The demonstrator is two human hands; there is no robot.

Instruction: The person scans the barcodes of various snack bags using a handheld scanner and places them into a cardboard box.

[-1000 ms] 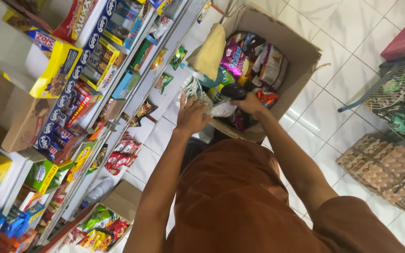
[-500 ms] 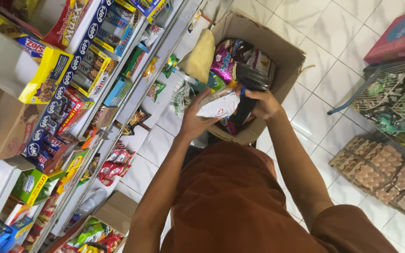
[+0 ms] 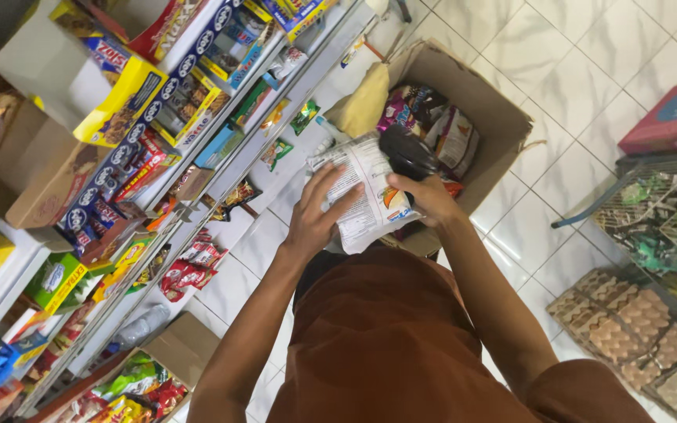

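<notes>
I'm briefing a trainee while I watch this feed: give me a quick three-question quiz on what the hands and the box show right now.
1. True or false: both the left hand and the right hand grip the white packet.
2. What lies under the packet? A) cardboard box B) egg tray C) red crate
3. Which hand also holds a dark packet?

Key
1. True.
2. A: the open cardboard box of snack packs on the tiled floor.
3. The right hand, as far as the view shows.
</notes>
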